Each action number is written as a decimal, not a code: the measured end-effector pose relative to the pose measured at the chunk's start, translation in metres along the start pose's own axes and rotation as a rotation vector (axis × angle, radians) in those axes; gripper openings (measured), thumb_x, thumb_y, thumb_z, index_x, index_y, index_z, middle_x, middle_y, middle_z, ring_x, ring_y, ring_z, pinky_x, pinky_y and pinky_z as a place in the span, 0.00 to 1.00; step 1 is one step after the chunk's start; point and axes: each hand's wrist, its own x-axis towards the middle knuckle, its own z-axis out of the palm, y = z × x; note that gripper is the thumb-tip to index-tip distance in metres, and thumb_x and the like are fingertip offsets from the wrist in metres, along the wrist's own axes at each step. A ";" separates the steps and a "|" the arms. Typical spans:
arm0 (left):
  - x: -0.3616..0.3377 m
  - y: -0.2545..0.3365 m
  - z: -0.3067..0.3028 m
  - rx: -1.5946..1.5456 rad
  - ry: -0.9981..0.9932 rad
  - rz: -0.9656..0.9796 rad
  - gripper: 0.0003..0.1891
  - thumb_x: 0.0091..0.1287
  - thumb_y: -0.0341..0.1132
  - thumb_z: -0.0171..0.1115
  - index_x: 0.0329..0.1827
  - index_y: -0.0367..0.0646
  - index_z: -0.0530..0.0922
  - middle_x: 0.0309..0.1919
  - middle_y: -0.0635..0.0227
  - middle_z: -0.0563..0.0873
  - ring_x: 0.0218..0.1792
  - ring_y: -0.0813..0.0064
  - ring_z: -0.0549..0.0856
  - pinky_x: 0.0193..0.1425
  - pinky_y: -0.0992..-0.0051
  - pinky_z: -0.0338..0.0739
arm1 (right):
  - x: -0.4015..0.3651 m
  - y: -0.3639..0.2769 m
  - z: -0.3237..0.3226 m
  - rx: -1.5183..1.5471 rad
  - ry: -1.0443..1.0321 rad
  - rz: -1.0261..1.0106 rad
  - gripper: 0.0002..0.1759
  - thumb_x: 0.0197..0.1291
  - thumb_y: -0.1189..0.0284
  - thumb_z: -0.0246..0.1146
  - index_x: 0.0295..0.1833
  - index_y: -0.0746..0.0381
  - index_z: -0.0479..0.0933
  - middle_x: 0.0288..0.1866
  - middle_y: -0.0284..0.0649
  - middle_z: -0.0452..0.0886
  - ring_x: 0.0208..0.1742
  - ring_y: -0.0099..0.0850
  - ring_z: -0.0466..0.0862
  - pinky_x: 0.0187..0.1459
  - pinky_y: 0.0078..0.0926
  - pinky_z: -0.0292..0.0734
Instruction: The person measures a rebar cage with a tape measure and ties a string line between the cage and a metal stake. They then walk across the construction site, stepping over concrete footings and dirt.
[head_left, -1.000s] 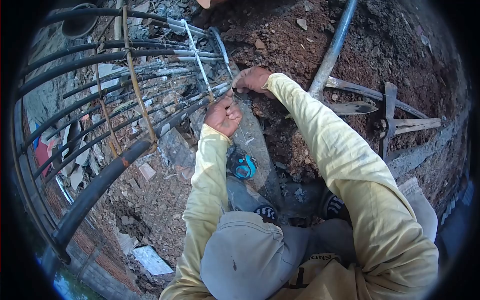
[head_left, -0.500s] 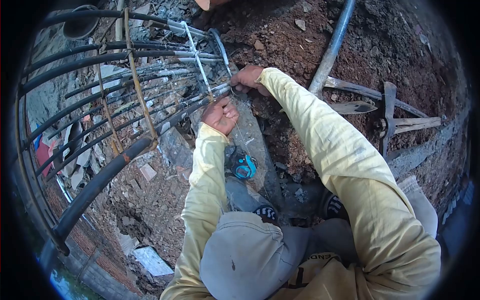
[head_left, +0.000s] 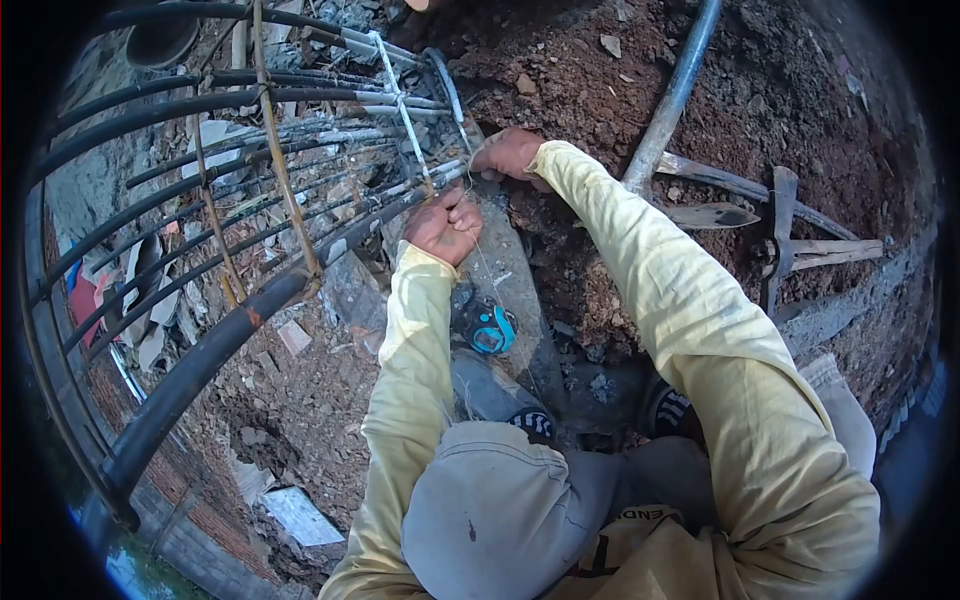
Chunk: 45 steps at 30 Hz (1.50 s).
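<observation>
A cage of dark steel bars (head_left: 165, 402) with thin brown cross rods stretches away to the left, and its whitened end lies by my hands. My left hand (head_left: 443, 228) is closed with curled fingers just under the lowest bar's end. A thin pale string (head_left: 487, 262) hangs from it down over the stone slab (head_left: 508, 235). My right hand (head_left: 510, 157) is pinched at the bar tip, with a loop of the string at its fingers; the fingertips are partly hidden. Below my left hand sits a teal and black rounded object (head_left: 491, 330), perhaps a tape measure.
A blue-grey pipe (head_left: 672, 100) leans on the reddish soil at right. Beside it lie wooden-handled digging tools (head_left: 783, 235). Rubble and broken tiles (head_left: 302, 520) cover the ground at left. A round bucket-like container (head_left: 162, 42) is at upper left. My knee (head_left: 485, 500) is below.
My right hand has shifted slightly right, and the string loop near its fingers shows more clearly. My left hand stays almost in place beside the bar.
</observation>
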 end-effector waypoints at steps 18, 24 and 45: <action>0.009 -0.008 -0.006 0.131 -0.040 0.025 0.10 0.65 0.23 0.48 0.46 0.42 0.73 0.20 0.74 0.65 0.18 0.82 0.63 0.22 0.81 0.58 | 0.007 0.012 0.003 -0.057 0.035 -0.075 0.13 0.43 0.62 0.65 0.26 0.61 0.81 0.25 0.35 0.81 0.28 0.27 0.78 0.34 0.24 0.72; 0.004 -0.008 -0.005 0.145 -0.059 0.043 0.11 0.64 0.23 0.48 0.48 0.42 0.72 0.20 0.73 0.66 0.19 0.81 0.64 0.22 0.81 0.59 | 0.004 0.021 0.003 0.093 0.011 -0.178 0.11 0.44 0.66 0.65 0.30 0.62 0.81 0.27 0.36 0.81 0.30 0.27 0.78 0.36 0.24 0.72; -0.027 -0.017 -0.014 0.235 -0.119 0.128 0.10 0.64 0.24 0.54 0.48 0.43 0.72 0.24 0.75 0.70 0.22 0.83 0.68 0.25 0.81 0.62 | -0.048 0.025 0.031 -0.644 0.413 -0.468 0.17 0.52 0.61 0.62 0.43 0.60 0.78 0.34 0.49 0.80 0.41 0.47 0.80 0.48 0.41 0.74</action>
